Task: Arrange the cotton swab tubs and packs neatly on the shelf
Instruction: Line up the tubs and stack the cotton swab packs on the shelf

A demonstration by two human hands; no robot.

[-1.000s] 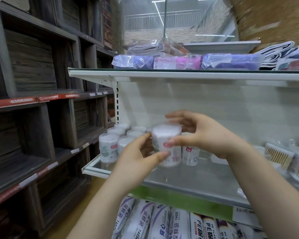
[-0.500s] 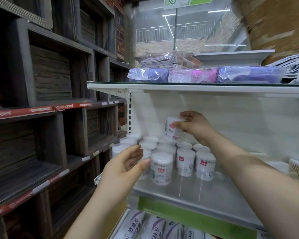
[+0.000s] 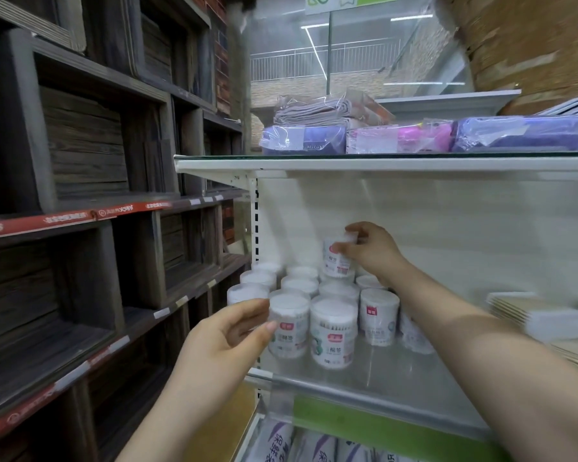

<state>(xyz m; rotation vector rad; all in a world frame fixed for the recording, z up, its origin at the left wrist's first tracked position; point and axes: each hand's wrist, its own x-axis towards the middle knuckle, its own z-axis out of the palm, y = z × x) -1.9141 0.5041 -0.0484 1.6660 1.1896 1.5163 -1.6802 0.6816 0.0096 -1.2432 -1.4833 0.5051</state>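
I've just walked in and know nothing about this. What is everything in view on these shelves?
Cotton swab tubs: about a dozen, white, clustered on middle shelf.
Flat packs: one stack, pale, same shelf, right.
Wrapped cloth packs: at least four, purple, pink, grey, top shelf.
Bagged packs: several, white, below.
Wooden shelving: dark, left.
Left-hand grip: holds front-left tub.
Right-hand grip: pinches raised tub over the back row.
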